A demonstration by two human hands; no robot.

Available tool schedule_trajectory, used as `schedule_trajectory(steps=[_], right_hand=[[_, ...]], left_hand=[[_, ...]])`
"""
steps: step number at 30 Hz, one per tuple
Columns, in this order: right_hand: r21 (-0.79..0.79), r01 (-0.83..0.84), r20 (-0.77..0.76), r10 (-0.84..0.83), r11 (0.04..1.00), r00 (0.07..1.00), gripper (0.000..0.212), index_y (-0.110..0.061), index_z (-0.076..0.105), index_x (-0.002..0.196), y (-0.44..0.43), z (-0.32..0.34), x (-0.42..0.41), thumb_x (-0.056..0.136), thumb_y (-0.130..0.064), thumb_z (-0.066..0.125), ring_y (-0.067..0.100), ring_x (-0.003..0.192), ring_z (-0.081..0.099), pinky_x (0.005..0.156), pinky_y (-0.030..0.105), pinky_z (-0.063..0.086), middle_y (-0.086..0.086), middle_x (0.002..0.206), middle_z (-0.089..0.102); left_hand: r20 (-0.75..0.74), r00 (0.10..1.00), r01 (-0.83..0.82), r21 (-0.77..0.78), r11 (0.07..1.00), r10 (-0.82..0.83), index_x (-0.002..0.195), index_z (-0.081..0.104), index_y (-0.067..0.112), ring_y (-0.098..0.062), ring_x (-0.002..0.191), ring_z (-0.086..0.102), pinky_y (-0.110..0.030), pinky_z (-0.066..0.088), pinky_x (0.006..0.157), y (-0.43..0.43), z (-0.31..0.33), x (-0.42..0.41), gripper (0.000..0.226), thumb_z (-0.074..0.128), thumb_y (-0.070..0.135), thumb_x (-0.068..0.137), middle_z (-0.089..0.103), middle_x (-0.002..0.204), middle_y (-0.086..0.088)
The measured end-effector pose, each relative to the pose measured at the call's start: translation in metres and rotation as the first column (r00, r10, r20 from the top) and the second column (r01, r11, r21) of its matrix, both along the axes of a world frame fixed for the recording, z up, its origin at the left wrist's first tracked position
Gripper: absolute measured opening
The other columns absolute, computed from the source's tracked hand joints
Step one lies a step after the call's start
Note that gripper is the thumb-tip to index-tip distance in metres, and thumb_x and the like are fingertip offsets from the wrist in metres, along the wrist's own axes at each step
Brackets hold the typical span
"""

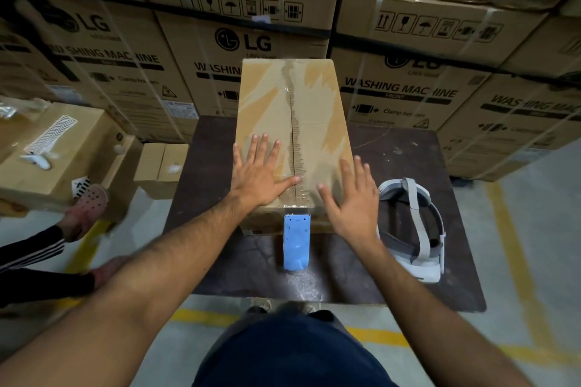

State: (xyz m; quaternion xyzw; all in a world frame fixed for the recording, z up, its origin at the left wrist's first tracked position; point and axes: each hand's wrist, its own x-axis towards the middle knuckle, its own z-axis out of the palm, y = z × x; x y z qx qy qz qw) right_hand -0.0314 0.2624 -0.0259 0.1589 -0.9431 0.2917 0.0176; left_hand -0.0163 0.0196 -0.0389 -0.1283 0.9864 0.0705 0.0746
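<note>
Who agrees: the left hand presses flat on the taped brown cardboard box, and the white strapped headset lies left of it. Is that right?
No: the head view shows the white strapped headset lying right of the taped brown cardboard box; the left hand does press flat on it.

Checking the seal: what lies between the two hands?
The taped seam of the box, between left hand and right hand; head view.

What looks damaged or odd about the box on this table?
The cardboard box shows ragged, differently coloured streaks either side of its centre seam, as if the surface peeled off, and the clear tape along that seam lies wrinkled and uneven.
</note>
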Motion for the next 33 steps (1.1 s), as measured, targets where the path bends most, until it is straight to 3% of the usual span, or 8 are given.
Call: schedule_trajectory(steps=[2, 5, 10, 13, 16, 20, 29, 33], right_hand=[[-0.26, 0.143, 0.053, -0.134, 0.955, 0.99, 0.083, -0.029, 0.029, 0.166, 0.009, 0.006, 0.032, 0.097, -0.071, 0.049, 0.02, 0.16, 0.024, 0.129, 0.046, 0.025, 0.003, 0.173, 0.029], [-0.397, 0.273, 0.317, -0.148, 0.876, 0.937, 0.092, -0.035, 0.025, 0.166, 0.015, 0.006, 0.073, 0.09, -0.079, 0.052, 0.005, 0.155, 0.029, 0.129, 0.044, 0.029, -0.013, 0.17, 0.03], [-0.198, 0.288, 0.47, -0.167, 0.937, 0.867, 0.099, -0.051, 0.006, 0.164, 0.016, -0.004, 0.107, 0.084, -0.092, 0.046, 0.022, 0.151, 0.041, 0.117, 0.048, 0.041, -0.004, 0.169, 0.029], [0.079, 0.173, 0.425, -0.19, 0.982, 0.885, 0.11, -0.043, -0.002, 0.166, 0.013, -0.017, 0.12, 0.077, -0.101, 0.025, 0.03, 0.154, 0.036, 0.122, 0.055, 0.033, 0.007, 0.17, 0.033], [0.188, 0.087, 0.451, -0.165, 0.978, 0.877, 0.106, -0.039, -0.008, 0.166, 0.002, -0.024, 0.123, 0.083, -0.097, 0.021, 0.028, 0.155, 0.034, 0.125, 0.057, 0.025, 0.008, 0.166, 0.042], [0.154, 0.036, 0.502, -0.11, 0.987, 0.858, 0.1, -0.042, -0.022, 0.163, -0.016, -0.017, 0.125, 0.086, -0.093, 0.017, 0.03, 0.154, 0.037, 0.126, 0.061, 0.02, 0.011, 0.163, 0.047], [-0.053, 0.185, 0.473, -0.138, 0.981, 0.87, 0.09, -0.05, -0.021, 0.161, -0.041, -0.038, 0.128, 0.093, -0.085, 0.026, 0.038, 0.114, 0.067, 0.115, 0.056, 0.042, 0.015, 0.115, 0.076], [-0.053, 0.195, 0.449, -0.151, 0.979, 0.881, 0.091, -0.046, -0.014, 0.164, -0.045, -0.041, 0.131, 0.092, -0.087, 0.023, 0.03, 0.119, 0.069, 0.13, 0.055, 0.02, 0.005, 0.12, 0.078]], left_hand=[[0.001, 1.0, -0.003, -0.002, 1.0, 0.003, 0.166, -0.012, 0.027, -0.028, 0.159, -0.029, -0.068, -0.014, 0.125, -0.001, -0.001, -0.001, 0.116, 0.006, 0.101, 0.079, -0.022, 0.175, -0.008], [0.01, 1.0, -0.006, -0.01, 1.0, 0.006, 0.166, -0.012, 0.027, -0.028, 0.159, -0.03, -0.07, -0.015, 0.124, 0.0, -0.002, -0.002, 0.117, 0.006, 0.102, 0.078, -0.022, 0.175, -0.009], [0.013, 1.0, -0.004, -0.018, 1.0, 0.005, 0.166, -0.013, 0.027, -0.03, 0.159, -0.03, -0.071, -0.014, 0.123, 0.0, 0.001, -0.001, 0.118, 0.002, 0.102, 0.076, -0.023, 0.174, -0.011], [0.008, 1.0, -0.004, -0.021, 1.0, 0.004, 0.166, -0.012, 0.028, -0.03, 0.159, -0.029, -0.072, -0.014, 0.122, 0.0, 0.0, -0.001, 0.117, 0.002, 0.102, 0.076, -0.023, 0.174, -0.011], [0.009, 1.0, 0.0, -0.027, 1.0, 0.0, 0.166, -0.014, 0.029, -0.03, 0.158, -0.031, -0.071, -0.015, 0.122, 0.0, -0.002, -0.001, 0.115, 0.004, 0.101, 0.078, -0.025, 0.174, -0.01], [0.015, 1.0, 0.004, -0.036, 0.999, -0.004, 0.166, -0.014, 0.03, -0.03, 0.158, -0.031, -0.071, -0.017, 0.122, 0.0, -0.001, -0.001, 0.113, 0.004, 0.1, 0.079, -0.025, 0.173, -0.011], [0.022, 1.0, 0.012, -0.045, 0.999, -0.011, 0.166, -0.013, 0.03, -0.031, 0.158, -0.031, -0.072, -0.017, 0.121, 0.001, 0.0, -0.001, 0.112, 0.003, 0.1, 0.08, -0.025, 0.173, -0.01], [0.025, 1.0, 0.016, -0.049, 0.999, -0.015, 0.166, -0.012, 0.03, -0.031, 0.158, -0.031, -0.073, -0.015, 0.121, 0.0, -0.001, -0.001, 0.112, 0.0, 0.1, 0.079, -0.024, 0.174, -0.011]])
